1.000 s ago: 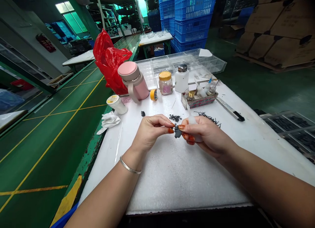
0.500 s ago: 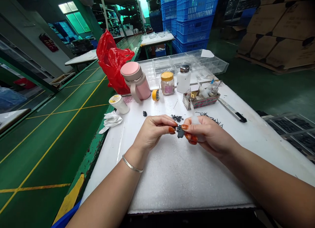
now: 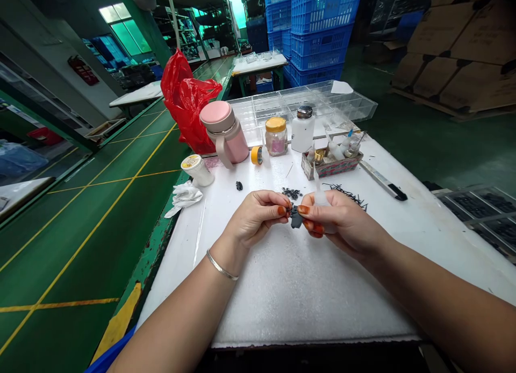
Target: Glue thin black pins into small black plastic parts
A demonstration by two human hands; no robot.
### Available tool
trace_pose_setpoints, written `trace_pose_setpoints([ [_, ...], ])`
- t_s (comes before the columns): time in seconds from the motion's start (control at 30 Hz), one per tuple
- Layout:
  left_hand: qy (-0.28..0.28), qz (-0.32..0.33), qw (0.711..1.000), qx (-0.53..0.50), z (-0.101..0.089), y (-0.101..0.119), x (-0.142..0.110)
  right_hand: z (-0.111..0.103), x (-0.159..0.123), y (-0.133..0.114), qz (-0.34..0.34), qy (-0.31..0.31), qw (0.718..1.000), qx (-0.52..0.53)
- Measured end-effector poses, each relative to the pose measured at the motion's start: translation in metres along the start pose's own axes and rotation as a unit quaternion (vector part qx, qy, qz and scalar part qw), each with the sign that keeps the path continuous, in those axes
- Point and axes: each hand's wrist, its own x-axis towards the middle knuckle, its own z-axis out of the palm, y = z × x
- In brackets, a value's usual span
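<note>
Between my two hands is a small dark grey plastic part (image 3: 296,218), held just above the white foam-covered table (image 3: 298,287). My left hand (image 3: 264,214) pinches its left edge, fingertips closed; any smaller piece there is too small to make out. The thumb and finger of my right hand (image 3: 338,217) grip the part's right side. A translucent squeeze bottle (image 3: 320,196) with a thin upright nozzle is also tucked in the right hand. Just beyond the fingers lie a pile of small black rings (image 3: 292,193) and scattered thin black strips (image 3: 346,194).
Behind the hands stand a pink mug (image 3: 226,134), yellow tape roll (image 3: 256,155), yellow-lidded jar (image 3: 276,137), white bottle (image 3: 302,131) and a small box (image 3: 332,165) of bottles. A utility knife (image 3: 382,180) lies right; white gloves (image 3: 184,197) and a tub (image 3: 197,170) sit left.
The left fingertips have shifted slightly against the grey part, and the part is turned a little. Both hands keep their hold; the whole view has moved slightly.
</note>
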Motion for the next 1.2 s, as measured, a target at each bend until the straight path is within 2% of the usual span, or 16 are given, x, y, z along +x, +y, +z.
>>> trace_pose_setpoints([
  [0.27, -0.072, -0.052, 0.994, -0.058, 0.0006, -0.0023, 0.0006, 0.0011, 0.0002, -0.0031, 0.007, -0.053, 0.999, 0.01],
  [0.47, -0.122, -0.094, 0.987, -0.042, -0.0021, -0.001, -0.0009, -0.0028, 0.0004, -0.0049, 0.027, -0.101, 0.995, -0.007],
  [0.87, -0.078, -0.046, 0.996, -0.014, 0.0005, 0.0008, -0.0008, -0.0003, 0.0, -0.0029, 0.001, -0.062, 0.998, -0.015],
  [1.2, -0.069, -0.044, 0.997, 0.004, -0.0027, 0.0003, 0.0005, 0.0014, -0.0004, -0.0005, -0.01, -0.04, 0.999, -0.027],
])
